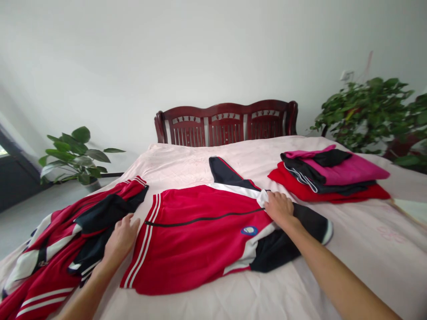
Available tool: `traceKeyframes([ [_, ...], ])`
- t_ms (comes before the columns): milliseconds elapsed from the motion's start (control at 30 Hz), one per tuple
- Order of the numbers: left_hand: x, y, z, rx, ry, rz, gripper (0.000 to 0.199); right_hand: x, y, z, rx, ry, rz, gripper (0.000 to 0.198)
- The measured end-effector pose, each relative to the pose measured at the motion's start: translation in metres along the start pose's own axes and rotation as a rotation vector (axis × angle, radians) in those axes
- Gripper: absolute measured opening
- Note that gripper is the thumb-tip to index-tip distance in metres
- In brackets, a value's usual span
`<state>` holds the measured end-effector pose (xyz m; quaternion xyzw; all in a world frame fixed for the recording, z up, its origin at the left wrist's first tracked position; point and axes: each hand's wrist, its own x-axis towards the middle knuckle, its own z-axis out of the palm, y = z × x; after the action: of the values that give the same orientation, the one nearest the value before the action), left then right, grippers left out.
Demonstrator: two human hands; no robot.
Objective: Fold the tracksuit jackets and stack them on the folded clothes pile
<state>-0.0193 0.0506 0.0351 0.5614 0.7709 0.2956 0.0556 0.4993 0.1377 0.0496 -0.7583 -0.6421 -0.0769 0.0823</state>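
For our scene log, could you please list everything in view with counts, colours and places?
Jacket: one, red, black and white, centre
Badge: one, blue and white, on jacket
Clothes heap: one, red, black and white, bed's left
Folded stack: one, magenta, black and red, bed's right
Flat item: one, cream, right edge, unclear
Bed cover: one, pale pink, over bed
Headboard: one, dark red, bed's far end
Potted plant: one, green, left floor
Leafy plants: count unclear, green, right
Socket: one, white, on wall
Back wall: one, white, behind headboard
Floor: one, grey, left
Dark panel: one, blackish, far left
Forearms: two, bare, foreground
Left grip: one, bare, near jacket's hem
Right grip: one, bare, on jacket's collar
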Motion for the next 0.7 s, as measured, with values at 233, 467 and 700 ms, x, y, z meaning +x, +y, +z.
traceKeyframes([
  [233,-0.032,0.044,0.051,0.272,-0.057,0.472,0.053,-0.062,-0.065,0.014,0.186,-0.012,-0.487,0.055],
  [467,-0.035,0.012,0.070,0.442,-0.081,0.391,0.054,-0.058,-0.028,0.036,0.125,-0.041,-0.412,0.056],
  [700,-0.037,0.007,0.067,0.425,-0.103,0.378,0.052,-0.068,0.006,0.027,0.225,0.146,-0.378,0.044],
])
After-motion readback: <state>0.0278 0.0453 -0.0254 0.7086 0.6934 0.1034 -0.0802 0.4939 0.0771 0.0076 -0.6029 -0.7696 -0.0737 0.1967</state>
